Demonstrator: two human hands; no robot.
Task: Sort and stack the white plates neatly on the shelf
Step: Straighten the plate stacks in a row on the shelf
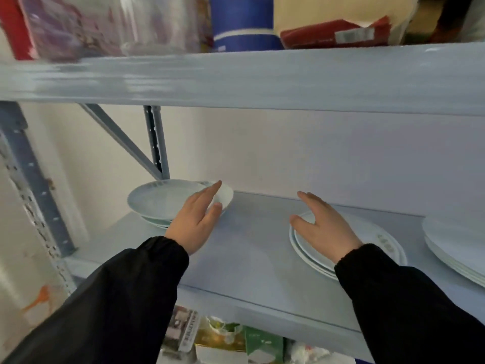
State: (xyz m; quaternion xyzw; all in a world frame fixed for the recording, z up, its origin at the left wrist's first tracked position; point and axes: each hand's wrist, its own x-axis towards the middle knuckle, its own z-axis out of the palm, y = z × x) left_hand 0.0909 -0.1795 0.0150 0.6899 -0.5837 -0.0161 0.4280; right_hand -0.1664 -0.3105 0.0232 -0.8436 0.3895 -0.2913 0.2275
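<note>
Sorting looks nearly done: on the pale grey metal shelf [252, 248], deep white dishes [154, 199] sit left of the flat round white plates [378, 240] and larger white plates [456, 243] sit right. The left hand [196, 222] and right hand [324, 228] are flat-fingered and hold nothing.

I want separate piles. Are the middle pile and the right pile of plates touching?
Apart. The head view shows a strip of bare shelf between the middle pile and the right pile.
</note>
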